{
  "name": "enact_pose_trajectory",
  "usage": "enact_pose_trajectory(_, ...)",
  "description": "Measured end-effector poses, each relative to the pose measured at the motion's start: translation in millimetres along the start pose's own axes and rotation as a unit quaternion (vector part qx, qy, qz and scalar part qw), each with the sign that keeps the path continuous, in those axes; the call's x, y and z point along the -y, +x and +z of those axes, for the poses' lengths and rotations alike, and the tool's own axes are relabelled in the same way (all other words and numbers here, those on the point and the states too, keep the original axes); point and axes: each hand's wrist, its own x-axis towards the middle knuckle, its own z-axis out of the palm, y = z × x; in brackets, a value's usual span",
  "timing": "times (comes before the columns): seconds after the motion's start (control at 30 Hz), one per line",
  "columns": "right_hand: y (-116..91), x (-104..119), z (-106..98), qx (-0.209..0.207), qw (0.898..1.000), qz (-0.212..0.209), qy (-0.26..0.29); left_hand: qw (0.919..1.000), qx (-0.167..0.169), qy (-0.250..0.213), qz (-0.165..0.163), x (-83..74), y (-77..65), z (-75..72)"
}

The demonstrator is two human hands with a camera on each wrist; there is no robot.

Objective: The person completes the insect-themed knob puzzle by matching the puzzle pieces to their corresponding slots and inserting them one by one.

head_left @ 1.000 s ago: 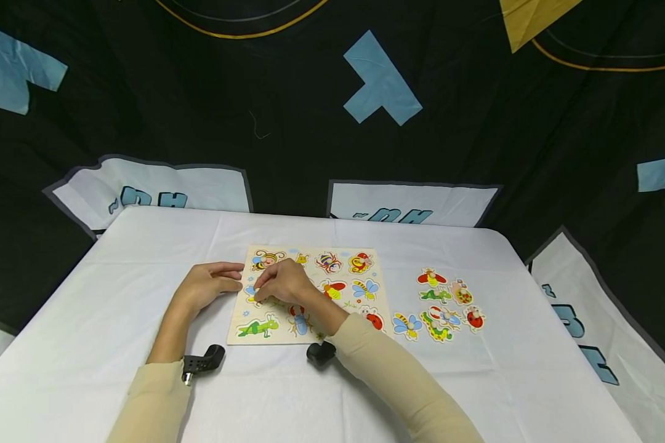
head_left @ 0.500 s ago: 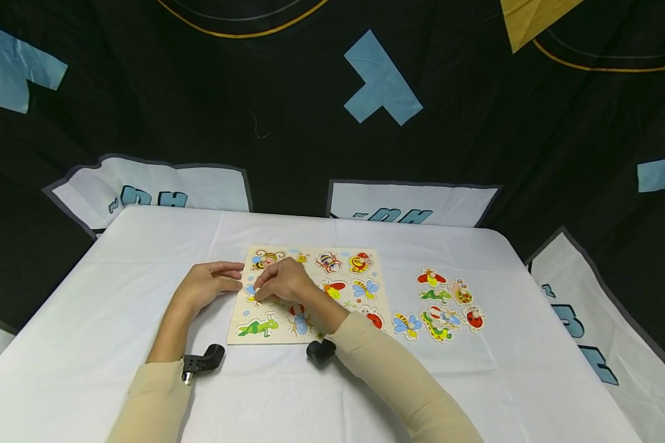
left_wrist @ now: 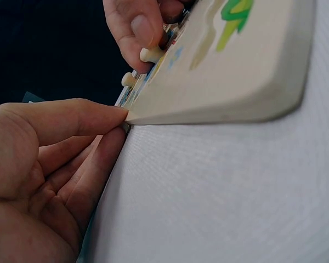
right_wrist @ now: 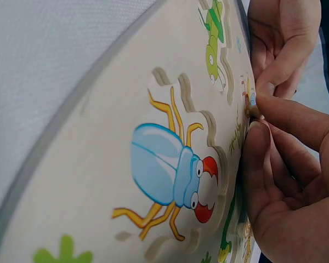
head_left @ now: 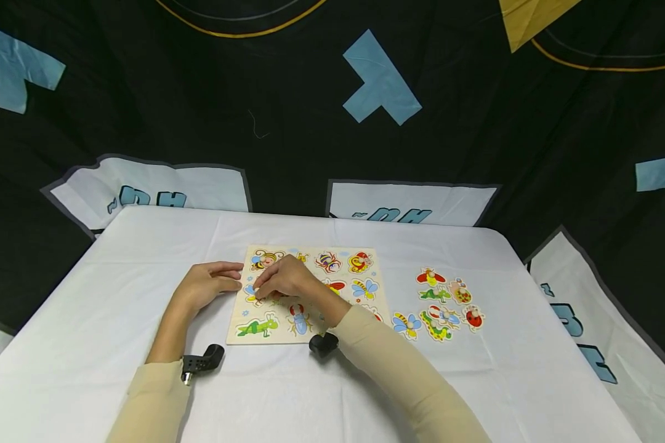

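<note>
A wooden insect puzzle board (head_left: 235, 338) lies flat on the table. My left hand (head_left: 201, 289) rests against its left edge, thumb and fingers fairly straight and touching the side, as the left wrist view shows (left_wrist: 71, 118). Over the board's left part, my right hand (head_left: 288, 280) pinches the small peg (right_wrist: 255, 111) of a blue-winged insect piece (head_left: 249, 294) between thumb and fingers. Much of that piece is hidden by the hand. Nearby on the board are a beetle recess (right_wrist: 164, 164) and a grasshopper recess (right_wrist: 214, 49).
Several loose insect pieces lie to the board's right, among them a ladybird (head_left: 474, 317), a caterpillar (head_left: 436, 327) and a yellow-striped dragonfly (head_left: 406, 325). A white cloth (head_left: 255, 400) covers the table. Behind it hangs a dark printed sheet (head_left: 288, 123).
My right wrist and forearm have shifted slightly, uncovering more of the beetle picture, while the fingertips keep to the same spot. My left hand stays where it was.
</note>
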Motion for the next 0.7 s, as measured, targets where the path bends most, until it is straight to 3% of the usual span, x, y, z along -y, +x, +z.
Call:
enact_pose_trajectory(0.37, -1.5, -0.9, -4.3, 0.005, 1.000, 0.005, 0.010, 1.0000, -0.002, 0.007, 0.006, -0.7, 0.7, 0.7)
enact_pose_trajectory(0.7, -6.1, -6.8, -20.1, -0.001, 1.000, 0.014, -0.016, 1.0000, 0.001, -0.001, 0.005, 1.2, 1.1, 0.6)
